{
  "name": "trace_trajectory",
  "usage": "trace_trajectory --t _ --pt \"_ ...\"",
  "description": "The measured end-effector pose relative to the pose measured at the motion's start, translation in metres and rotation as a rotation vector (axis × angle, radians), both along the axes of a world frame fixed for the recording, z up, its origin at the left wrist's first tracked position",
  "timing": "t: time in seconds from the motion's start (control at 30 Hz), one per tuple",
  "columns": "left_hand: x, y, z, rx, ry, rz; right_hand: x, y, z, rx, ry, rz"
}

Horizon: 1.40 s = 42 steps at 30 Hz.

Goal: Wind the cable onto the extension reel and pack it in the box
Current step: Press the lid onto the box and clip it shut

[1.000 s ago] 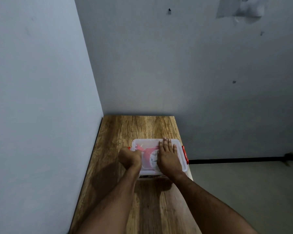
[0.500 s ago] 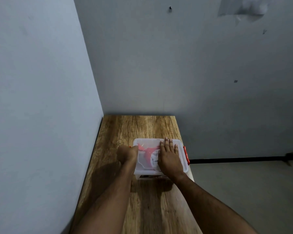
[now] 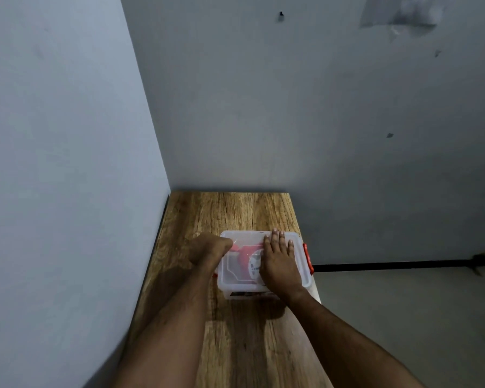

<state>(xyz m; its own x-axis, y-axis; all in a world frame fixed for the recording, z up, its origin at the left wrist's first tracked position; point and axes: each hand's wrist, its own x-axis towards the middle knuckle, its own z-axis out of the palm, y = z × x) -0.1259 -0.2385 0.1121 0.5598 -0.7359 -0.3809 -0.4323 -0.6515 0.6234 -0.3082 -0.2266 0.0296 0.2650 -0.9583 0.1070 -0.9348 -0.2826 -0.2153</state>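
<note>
Grey walls meet in corner; wooden counter (image 3: 235,331) runs along left wall. Right hand (image 3: 278,260) flat, fingers straight and together, palm pressing lid (image 3: 237,273) of clear plastic box (image 3: 230,294). Left hand (image 3: 207,247) at box's left end, fingers curled down over edge; exact grip hidden. Box closed, on counter near right edge, red latch (image 3: 308,257) on right end. Inside, through lid: red-and-white extension reel (image 3: 248,257); cable not distinguishable.

I can read nothing; the white label on the pink reel (image 3: 254,263) under my lid is blurred.
</note>
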Motion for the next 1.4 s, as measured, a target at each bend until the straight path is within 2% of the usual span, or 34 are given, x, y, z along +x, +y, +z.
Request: trace_trajectory --t 0.17,0.33,0.47,0.63,0.7,0.83,0.97,1.2,1.4 --pt "0.007 -0.002 -0.004 0.006 0.099 -0.039 0.001 0.000 0.002 0.011 0.009 -0.009" --pt "0.008 -0.007 -0.004 0.066 0.111 -0.042 0.001 0.000 0.003 0.016 0.011 -0.002" --pt "0.007 -0.019 -0.025 0.090 0.287 -0.048 0.002 0.000 0.003 0.017 0.005 -0.012" --pt "-0.004 -0.005 -0.004 0.064 -0.009 0.019 0.001 0.000 0.003 0.054 -0.002 -0.006" --pt "-0.014 -0.004 -0.005 -0.025 -0.104 0.028 0.001 -0.001 0.002 0.049 0.010 0.001" --pt "-0.069 0.014 -0.016 -0.199 -0.369 -0.128 0.003 0.000 0.008 0.081 0.013 0.056" --pt "-0.067 0.008 -0.022 -0.239 -0.314 -0.175 0.000 -0.003 0.007 0.067 -0.010 0.040" --pt "-0.058 0.010 -0.047 -0.384 -0.558 -0.481 0.002 0.001 0.009 0.080 -0.038 0.048" --pt "-0.055 0.019 -0.066 -0.381 -0.749 -0.699 0.002 0.000 0.009 0.098 -0.004 0.040"
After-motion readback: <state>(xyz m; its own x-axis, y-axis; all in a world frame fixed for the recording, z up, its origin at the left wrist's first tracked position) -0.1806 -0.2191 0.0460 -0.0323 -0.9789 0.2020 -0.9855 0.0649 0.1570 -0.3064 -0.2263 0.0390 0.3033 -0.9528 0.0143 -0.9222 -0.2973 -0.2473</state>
